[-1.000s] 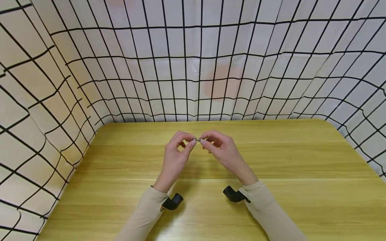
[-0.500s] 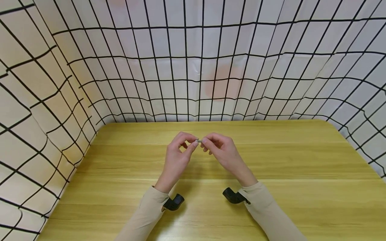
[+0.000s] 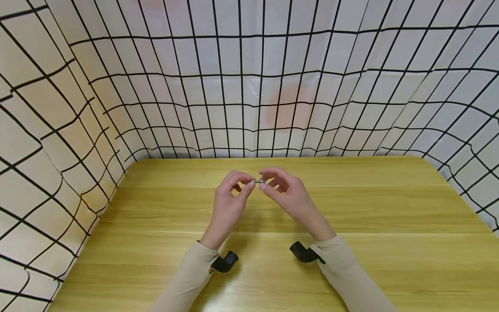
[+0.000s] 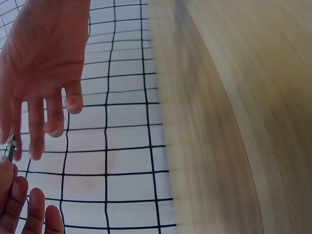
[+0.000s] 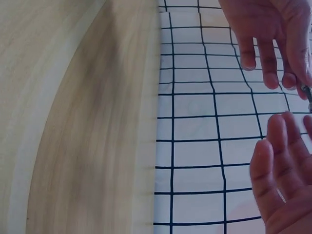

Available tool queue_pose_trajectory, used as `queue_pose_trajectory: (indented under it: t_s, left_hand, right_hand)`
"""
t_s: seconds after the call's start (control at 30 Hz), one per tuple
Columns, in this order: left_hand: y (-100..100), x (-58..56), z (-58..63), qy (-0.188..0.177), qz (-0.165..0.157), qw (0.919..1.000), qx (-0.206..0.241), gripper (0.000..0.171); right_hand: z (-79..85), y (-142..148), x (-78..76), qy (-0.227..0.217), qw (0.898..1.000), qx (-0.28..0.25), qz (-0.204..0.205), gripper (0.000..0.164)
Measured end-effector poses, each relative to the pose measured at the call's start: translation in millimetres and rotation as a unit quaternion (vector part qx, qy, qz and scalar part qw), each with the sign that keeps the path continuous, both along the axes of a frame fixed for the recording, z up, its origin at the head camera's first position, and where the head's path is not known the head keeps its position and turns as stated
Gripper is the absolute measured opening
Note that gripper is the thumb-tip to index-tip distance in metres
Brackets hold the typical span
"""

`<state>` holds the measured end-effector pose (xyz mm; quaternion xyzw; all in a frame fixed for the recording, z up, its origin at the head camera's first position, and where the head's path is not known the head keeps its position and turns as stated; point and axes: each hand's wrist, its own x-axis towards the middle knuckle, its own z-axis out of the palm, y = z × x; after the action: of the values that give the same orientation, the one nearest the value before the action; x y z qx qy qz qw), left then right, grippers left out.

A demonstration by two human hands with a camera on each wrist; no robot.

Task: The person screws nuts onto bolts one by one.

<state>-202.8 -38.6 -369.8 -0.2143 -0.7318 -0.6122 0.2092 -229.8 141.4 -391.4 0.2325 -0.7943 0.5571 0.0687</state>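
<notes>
A small metal bolt lies nearly level between the two hands in the head view. My left hand pinches its left end between thumb and forefinger. Near the other end sits a nut, seen on the shaft in the left wrist view. My right hand is at that end, its thumb and forefinger parted around the tip without gripping it. In the right wrist view the bolt is only partly in frame, at the right edge beneath the left hand's fingers.
A wood-grain table spreads beneath both hands, which are held above it. White walls with a black grid stand behind it and at the sides. Black wrist cameras jut inward from both sleeves.
Half a second ago the right thumb and forefinger covered the bolt's right end; now they have spread apart, showing it. The left hand keeps its pinch and has hardly moved.
</notes>
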Motion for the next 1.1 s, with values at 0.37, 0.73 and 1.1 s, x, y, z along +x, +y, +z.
queue_pose_trajectory:
  t_s: [0.37, 0.73, 1.1]
  left_hand:
    - [-1, -0.2, -0.2, -0.003, 0.004, 1.0, -0.005, 0.004]
    - [-1, -1.1, 0.7, -0.008, -0.005, 0.9999, -0.008, 0.004]
    - [-1, 0.1, 1.8, -0.001, -0.012, 0.9999, -0.008, 0.004]
  right_hand:
    - [-0.1, 0, 0.0, 0.05, 0.999, -0.007, -0.004, 0.018]
    - [4.2, -2, 4.2, 0.013, 1.0, -0.022, -0.004, 0.011]
    - [-7.7, -2, -3.1, 0.006, 0.999, -0.048, 0.01, 0.016]
